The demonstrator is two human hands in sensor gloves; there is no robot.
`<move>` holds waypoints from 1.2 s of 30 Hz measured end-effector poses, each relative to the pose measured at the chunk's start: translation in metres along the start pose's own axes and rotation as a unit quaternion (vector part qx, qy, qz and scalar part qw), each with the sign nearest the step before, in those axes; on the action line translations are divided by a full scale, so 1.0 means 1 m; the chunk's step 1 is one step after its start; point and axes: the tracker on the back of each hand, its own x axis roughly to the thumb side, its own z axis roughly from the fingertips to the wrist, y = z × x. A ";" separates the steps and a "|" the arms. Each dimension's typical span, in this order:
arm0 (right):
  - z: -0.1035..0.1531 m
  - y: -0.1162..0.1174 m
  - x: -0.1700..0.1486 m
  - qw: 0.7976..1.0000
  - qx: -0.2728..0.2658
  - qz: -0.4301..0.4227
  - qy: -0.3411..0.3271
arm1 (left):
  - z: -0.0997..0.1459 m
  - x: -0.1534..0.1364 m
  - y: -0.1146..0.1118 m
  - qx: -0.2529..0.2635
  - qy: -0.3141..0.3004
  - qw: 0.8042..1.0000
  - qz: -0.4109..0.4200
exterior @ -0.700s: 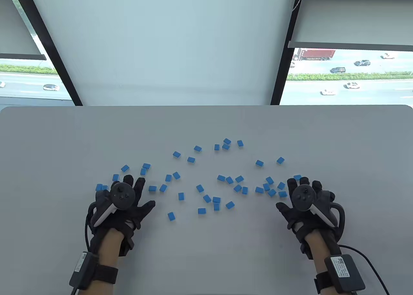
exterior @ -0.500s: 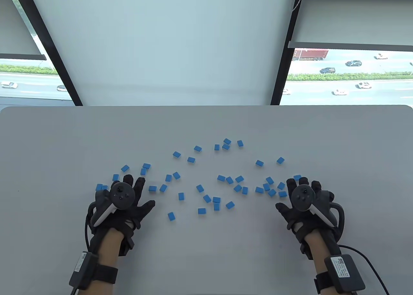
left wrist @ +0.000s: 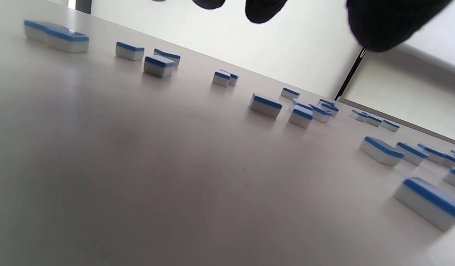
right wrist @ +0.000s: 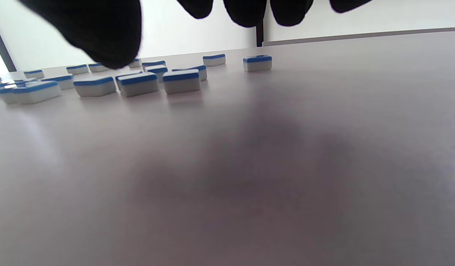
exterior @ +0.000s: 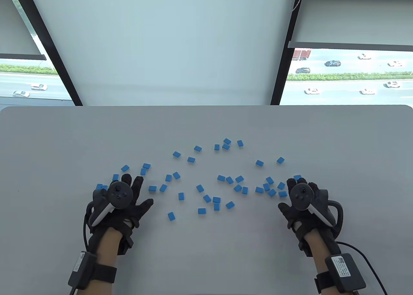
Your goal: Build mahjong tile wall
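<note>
Many small blue-backed mahjong tiles lie scattered face down across the middle of the grey table. My left hand hovers over the table at the left end of the scatter, fingers spread, holding nothing. My right hand hovers at the right end, fingers spread, empty, beside a cluster of tiles. In the left wrist view the tiles are white with blue tops, and gloved fingertips hang above them. In the right wrist view a row of tiles lies below the fingertips.
The table's far edge meets a window with a blind. A cable trails from the right wrist pack. Bare tabletop lies in front of the tiles and behind them.
Both hands have shifted slightly to the left and a little up. The tiles have not moved.
</note>
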 end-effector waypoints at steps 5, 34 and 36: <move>-0.010 0.006 0.003 1.000 0.000 -0.022 0.019 | 0.000 0.000 -0.001 -0.004 0.000 1.000 -0.003; -0.031 0.010 0.015 0.999 0.028 0.035 0.024 | 0.000 0.002 -0.002 -0.007 0.000 1.000 0.005; -0.026 0.005 0.014 0.999 0.024 0.032 0.023 | 0.000 0.002 -0.003 -0.007 0.000 1.000 0.006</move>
